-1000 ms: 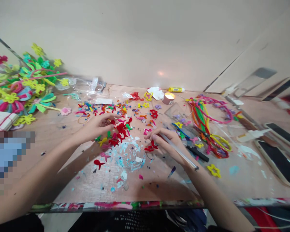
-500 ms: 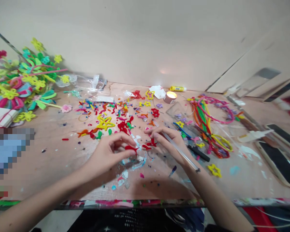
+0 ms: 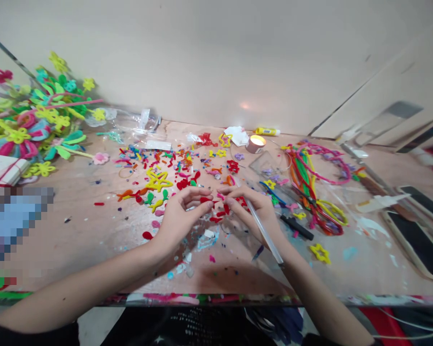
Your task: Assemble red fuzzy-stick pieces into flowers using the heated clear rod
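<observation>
My left hand (image 3: 180, 216) is closed in a pinch on a small red pipe-cleaner piece (image 3: 205, 200) at the middle of the table. Facing it, my right hand (image 3: 258, 211) has its fingertips closed by a small pink pipe-cleaner piece (image 3: 221, 196). A clear stick (image 3: 264, 230), like a hot glue stick, lies across that hand, slanting back toward the wrist. Red pipe-cleaner bits (image 3: 216, 219) rest on the table just below the fingertips. Behind my left hand are a yellow pipe-cleaner star (image 3: 158, 180) and green bits (image 3: 149, 198).
A lit candle (image 3: 256, 143) stands at the back near a yellow glue tube (image 3: 267, 131). Pipe-cleaner flowers (image 3: 46, 113) are heaped at the left. Scissors (image 3: 306, 197), bundled pipe cleaners (image 3: 301, 166), a black tool (image 3: 296, 228) and phones (image 3: 413, 245) lie at the right.
Both hands have come closer together, the left moving right and slightly away from me with the red piece. A pink piece now shows at my right fingertips.
</observation>
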